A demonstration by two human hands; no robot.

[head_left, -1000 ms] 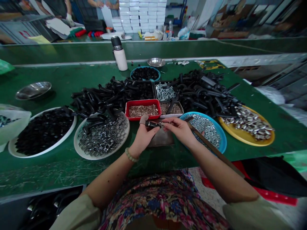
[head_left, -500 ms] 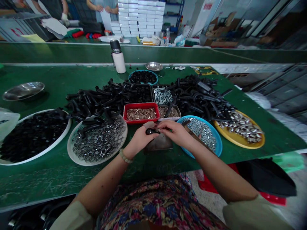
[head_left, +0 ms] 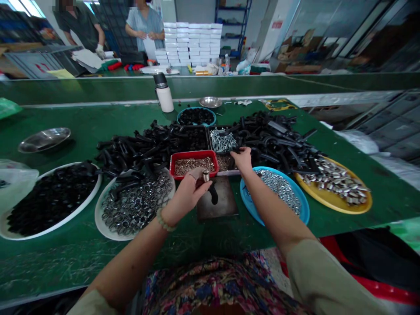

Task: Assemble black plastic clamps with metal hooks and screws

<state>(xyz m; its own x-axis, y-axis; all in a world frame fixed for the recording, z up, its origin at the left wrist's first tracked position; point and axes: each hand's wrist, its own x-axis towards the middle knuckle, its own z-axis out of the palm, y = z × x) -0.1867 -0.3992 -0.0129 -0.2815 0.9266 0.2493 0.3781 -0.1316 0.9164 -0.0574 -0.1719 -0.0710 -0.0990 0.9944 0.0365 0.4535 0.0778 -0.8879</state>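
My left hand (head_left: 187, 193) is closed around a small black handle (head_left: 214, 195) with a silver coiled or threaded metal piece (head_left: 206, 175) standing up from it. It is above a flat metal plate (head_left: 218, 208), beside the red tray (head_left: 194, 177) of small copper-coloured pins. Stretched farther forward, my right hand (head_left: 243, 160) has its fingertips pinched at a curved black lever (head_left: 231, 163). That lever lies across the small tray of tiny parts (head_left: 223, 162), just in front of the silver screws (head_left: 223, 141). The fingers partly hide the lever.
Piles of black levers (head_left: 141, 144) lie at both sides. Around them stand a plate of metal rings (head_left: 131, 214), a blue tray (head_left: 306, 210) of small silver parts, a yellow tray (head_left: 356, 210) of metal cylinders and a flask (head_left: 164, 98). Two people work behind.
My hands have separated. The right one has gone forward to the curved lever, while the left has turned the black handle, so the metal piece points up. The view has tilted upward.
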